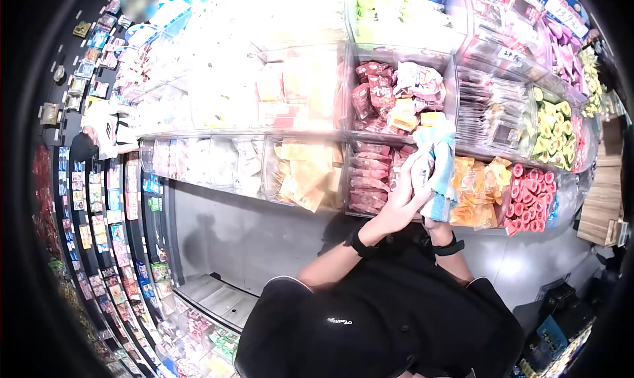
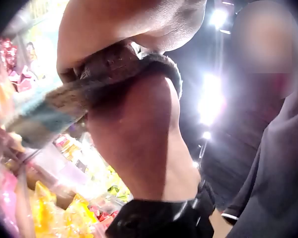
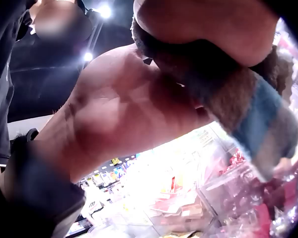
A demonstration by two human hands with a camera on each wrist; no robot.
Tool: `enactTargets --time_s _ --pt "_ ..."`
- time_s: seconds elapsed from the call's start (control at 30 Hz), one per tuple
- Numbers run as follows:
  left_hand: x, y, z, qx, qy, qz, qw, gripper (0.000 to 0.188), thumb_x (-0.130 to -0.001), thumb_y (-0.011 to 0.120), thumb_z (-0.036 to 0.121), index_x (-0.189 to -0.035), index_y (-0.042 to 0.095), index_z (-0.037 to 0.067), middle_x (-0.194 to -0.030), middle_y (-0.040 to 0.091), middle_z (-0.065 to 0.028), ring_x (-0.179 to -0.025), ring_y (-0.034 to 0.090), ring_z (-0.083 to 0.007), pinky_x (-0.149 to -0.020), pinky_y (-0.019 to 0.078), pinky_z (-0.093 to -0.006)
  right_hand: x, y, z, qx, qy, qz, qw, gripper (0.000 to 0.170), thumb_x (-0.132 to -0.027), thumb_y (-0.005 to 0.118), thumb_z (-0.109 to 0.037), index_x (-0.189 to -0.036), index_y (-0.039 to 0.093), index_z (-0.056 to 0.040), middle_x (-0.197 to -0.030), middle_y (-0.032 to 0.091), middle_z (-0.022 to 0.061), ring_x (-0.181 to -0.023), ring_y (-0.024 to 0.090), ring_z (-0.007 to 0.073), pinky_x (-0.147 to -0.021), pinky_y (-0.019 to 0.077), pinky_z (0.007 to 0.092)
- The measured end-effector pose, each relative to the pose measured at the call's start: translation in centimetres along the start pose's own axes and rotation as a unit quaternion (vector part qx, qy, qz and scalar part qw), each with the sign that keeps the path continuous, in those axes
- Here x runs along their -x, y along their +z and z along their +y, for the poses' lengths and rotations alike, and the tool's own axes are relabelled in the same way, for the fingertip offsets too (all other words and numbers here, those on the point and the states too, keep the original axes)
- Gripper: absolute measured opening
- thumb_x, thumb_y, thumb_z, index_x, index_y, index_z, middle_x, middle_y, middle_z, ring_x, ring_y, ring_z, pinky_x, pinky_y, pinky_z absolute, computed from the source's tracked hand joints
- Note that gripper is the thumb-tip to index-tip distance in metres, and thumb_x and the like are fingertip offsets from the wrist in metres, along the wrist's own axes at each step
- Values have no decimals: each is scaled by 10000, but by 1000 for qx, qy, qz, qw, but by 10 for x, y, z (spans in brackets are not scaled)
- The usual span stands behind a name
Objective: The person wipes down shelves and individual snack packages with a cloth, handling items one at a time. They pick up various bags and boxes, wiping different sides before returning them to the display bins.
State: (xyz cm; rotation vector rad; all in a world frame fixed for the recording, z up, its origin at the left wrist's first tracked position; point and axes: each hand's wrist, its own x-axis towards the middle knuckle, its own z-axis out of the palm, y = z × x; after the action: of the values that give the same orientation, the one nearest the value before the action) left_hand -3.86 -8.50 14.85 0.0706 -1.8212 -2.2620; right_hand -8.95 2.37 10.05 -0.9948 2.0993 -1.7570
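Observation:
A striped blue, white and grey-brown towel (image 1: 441, 173) is bunched between both hands over the front row of snack bins. My left hand (image 1: 399, 203) grips its left side, fingers pointing forward along the folds. On the other side my right hand (image 3: 134, 109) holds the towel, mostly covered by it in the head view. Both wrist views show the hands close together, with the towel's end hanging out past them. A dark patch (image 2: 111, 64) shows within the folds between the hands; I cannot tell what it is. Dark red packets (image 1: 370, 173) lie just left of the hands.
Clear dividers split the display into bins. Orange packets (image 1: 472, 186) and red-wrapped pieces (image 1: 530, 196) lie to the right, yellowish packets (image 1: 307, 170) to the left. Behind are maroon packets (image 1: 376, 90). Product shelves (image 1: 109, 246) line the far left, where another person (image 1: 84, 145) appears.

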Motion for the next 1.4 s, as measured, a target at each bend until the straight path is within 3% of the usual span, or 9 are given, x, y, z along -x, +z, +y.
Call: enactTargets --time_s 0.23,0.37,0.6,0.77,0.97,1.1,1.23,1.3,1.4 --pt "-28 -17 -5 28 -31 34 999 502 -944 430 143 -1373 200 20 -1346 318 -135 -1279 297 -208 -1069 228 -353 -4 -3 15 -6 7 1 1000 431 -895 536 -253 -1245 436 -23 -1127 540 63 -1017 517 159 -877 437 309" --pt "-51 -37 -10 76 -44 70 994 556 -854 612 126 -1307 301 44 -1140 484 -112 -1045 493 -163 -885 426 -310 12 -19 34 -7 44 35 998 445 -884 551 -258 -1240 441 -16 -1134 542 67 -1021 518 165 -881 435 316" --pt "-103 -96 -54 -298 69 229 924 586 -674 772 155 -1159 485 -5 -1068 565 -175 -1054 531 -310 -920 413 -383 63 -35 75 12 121 118 986 471 -863 577 -268 -1232 451 -4 -1145 545 76 -1029 520 175 -889 431 330" --pt "-107 -120 -68 -463 107 195 858 682 -639 759 86 -1237 437 27 -1135 515 -171 -1096 467 -348 -930 392 -422 92 -33 79 19 142 146 979 464 -859 580 -250 -1229 456 1 -1156 542 77 -1035 518 176 -894 428 333" --pt "-77 -162 -34 -489 149 265 817 325 -730 629 22 -1046 550 12 -1051 533 -184 -1021 492 -342 -899 395 -431 81 -7 41 11 97 163 982 416 -873 557 -186 -1230 459 3 -1172 530 69 -1043 510 165 -900 423 323" --pt "-68 -224 -30 -438 93 348 824 342 -753 618 54 -1076 520 3 -1035 521 -191 -995 493 -351 -884 395 -428 73 22 18 0 68 181 981 387 -882 541 -143 -1231 461 4 -1183 522 63 -1048 505 159 -904 421 317" --pt "-77 -283 -65 -463 -23 293 836 536 -758 686 189 -1170 446 -55 -1068 527 -261 -1042 497 -382 -898 411 -440 68 71 -9 21 107 256 961 326 -887 552 -183 -1147 522 11 -1018 580 53 -898 530 128 -773 465 288" --pt "-90 -294 -59 -381 -43 242 892 576 -735 714 222 -1155 445 -66 -1036 540 -268 -1011 520 -400 -870 427 -450 61 93 -27 -26 126 271 954 366 -899 541 -199 -1201 483 0 -1077 557 52 -956 516 133 -824 445 298" --pt "-97 -305 -65 -376 -4 218 901 619 -692 761 248 -1130 455 -66 -1013 560 -267 -963 551 -396 -833 445 -440 58 128 -51 -106 161 287 938 429 -918 524 -221 -1281 425 -16 -1164 521 49 -1043 495 140 -901 415 313"
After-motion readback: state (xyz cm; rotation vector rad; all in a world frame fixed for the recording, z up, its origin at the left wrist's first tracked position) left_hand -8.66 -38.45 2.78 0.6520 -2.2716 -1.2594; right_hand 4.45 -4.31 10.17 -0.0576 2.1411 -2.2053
